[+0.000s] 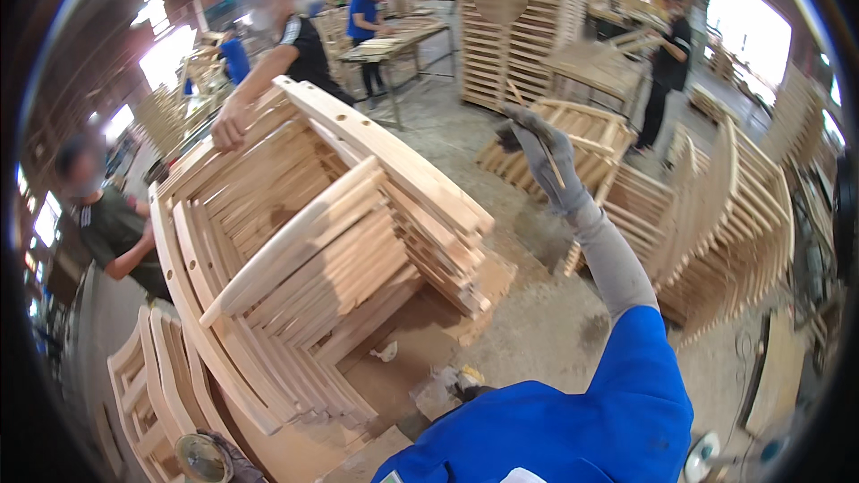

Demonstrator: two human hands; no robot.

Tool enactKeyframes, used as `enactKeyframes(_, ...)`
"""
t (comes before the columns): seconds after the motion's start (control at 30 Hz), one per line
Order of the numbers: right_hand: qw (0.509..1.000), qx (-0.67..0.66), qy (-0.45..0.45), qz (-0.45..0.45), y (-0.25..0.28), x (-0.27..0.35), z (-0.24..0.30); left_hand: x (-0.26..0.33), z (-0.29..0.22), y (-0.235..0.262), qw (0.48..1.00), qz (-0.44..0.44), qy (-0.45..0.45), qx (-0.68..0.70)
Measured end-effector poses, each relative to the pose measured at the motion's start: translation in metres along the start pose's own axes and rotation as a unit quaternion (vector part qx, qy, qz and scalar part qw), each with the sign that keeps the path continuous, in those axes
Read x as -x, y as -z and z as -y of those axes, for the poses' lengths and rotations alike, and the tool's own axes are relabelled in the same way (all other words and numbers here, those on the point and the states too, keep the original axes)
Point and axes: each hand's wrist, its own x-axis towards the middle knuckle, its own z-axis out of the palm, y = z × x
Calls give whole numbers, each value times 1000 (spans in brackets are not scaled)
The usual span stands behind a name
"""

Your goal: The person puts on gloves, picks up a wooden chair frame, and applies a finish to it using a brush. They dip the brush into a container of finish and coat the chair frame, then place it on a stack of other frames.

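My right hand [537, 148], in a grey glove with dark, dirty fingertips, is raised away from the wood on an outstretched arm. Its fingers are closed round a thin wooden stick [557, 168]. At the lower left edge, my left hand [236, 460], in a dark glove and partly cut off, is wrapped round a round cup [202, 457] with a yellowish-brown inside. Between my hands stands a stack of pale wooden frames [304, 282] with slats and curved rails. A long rail with round holes [394, 156] lies along its far right side.
A person in black [300, 58] rests a hand on the stack's far end; another person [112, 224] stands left. More curved frames [143, 394] are at lower left. Stacked chair frames [716, 233] fill the right. Workbenches [394, 45] and two more people are behind.
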Motion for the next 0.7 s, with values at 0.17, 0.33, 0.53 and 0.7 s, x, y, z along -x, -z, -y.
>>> enactKeyframes(0.17, 973, -92, -87, -194, 55, 188, 39, 42, 4, -2, 980, 184, 17, 79)
enactKeyframes(0.33, 925, 94, -189, -317, 72, 364, 86, 99, -10, -8, 918, 366, 29, 146)
enactKeyframes(0.53, 840, 181, -273, -431, 101, 503, 180, 177, -55, -15, 813, 539, 13, 220)
enactKeyframes(0.7, 790, 279, -214, -502, 139, 591, 216, 252, -99, -17, 713, 646, 5, 272)
